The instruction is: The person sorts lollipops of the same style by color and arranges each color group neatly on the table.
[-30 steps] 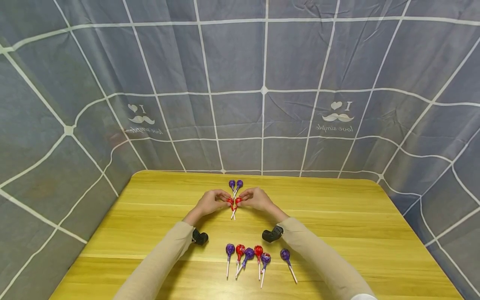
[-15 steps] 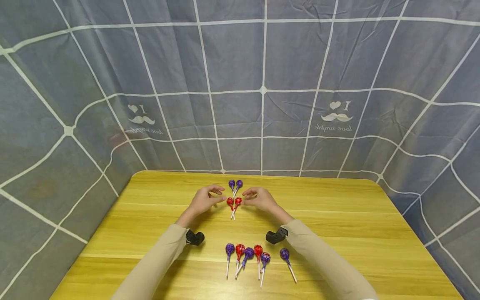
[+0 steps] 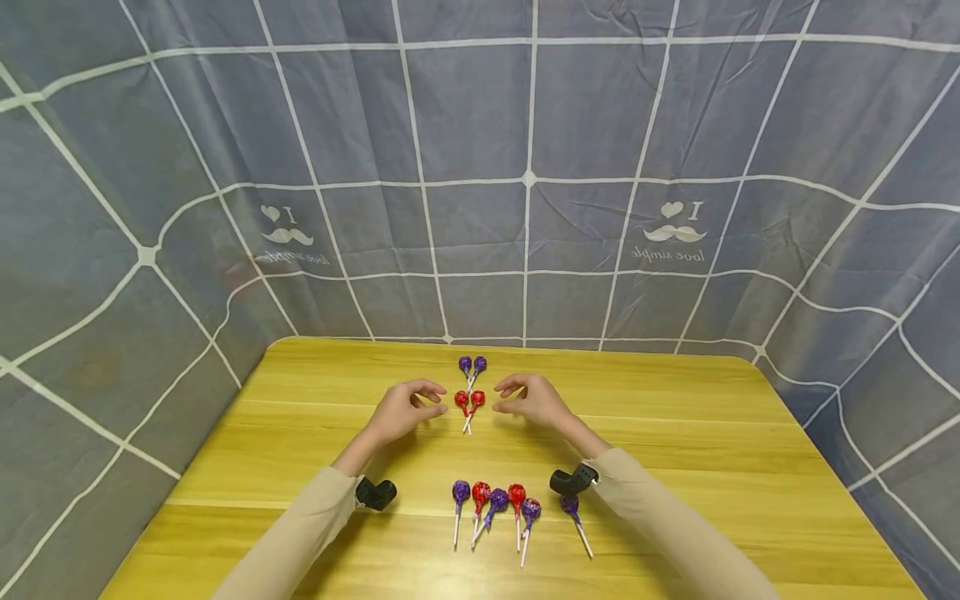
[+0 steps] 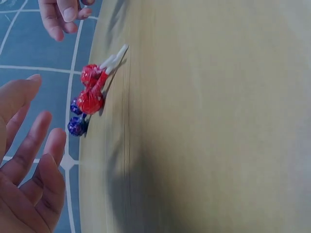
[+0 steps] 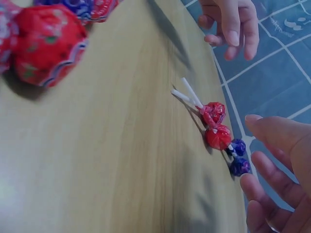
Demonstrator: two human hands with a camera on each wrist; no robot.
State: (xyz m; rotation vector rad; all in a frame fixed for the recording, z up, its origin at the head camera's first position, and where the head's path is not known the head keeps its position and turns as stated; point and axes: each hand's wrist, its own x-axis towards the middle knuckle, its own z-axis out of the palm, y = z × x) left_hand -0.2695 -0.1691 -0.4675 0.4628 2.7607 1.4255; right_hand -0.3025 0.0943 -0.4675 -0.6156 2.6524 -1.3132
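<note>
Two red-wrapped lollipops lie on the table with their white sticks crossed, the left one [image 3: 461, 399] and the right one [image 3: 477, 399] side by side. Just behind them a pair of purple lollipops [image 3: 480, 364] crosses sticks in the same way. My left hand [image 3: 401, 412] hovers to the left of the red pair, fingers relaxed and holding nothing. On the other side, my right hand [image 3: 536, 400] is likewise empty, thumb and fingers apart. Both wrist views show a gap between the fingertips and the red lollipops [image 4: 90, 101].
Nearer me lies a loose row of several lollipops, among them a purple one [image 3: 461, 491] at the left end and a red one [image 3: 517, 494]. A purple one [image 3: 570, 505] at right is partly covered by the right wrist camera [image 3: 573, 480]. A grey curtain [image 3: 480, 225] borders the table.
Both hands have let go of the red lollipops and drawn apart, left hand leftward, right hand rightward. The crossed red pair stays where it was.
</note>
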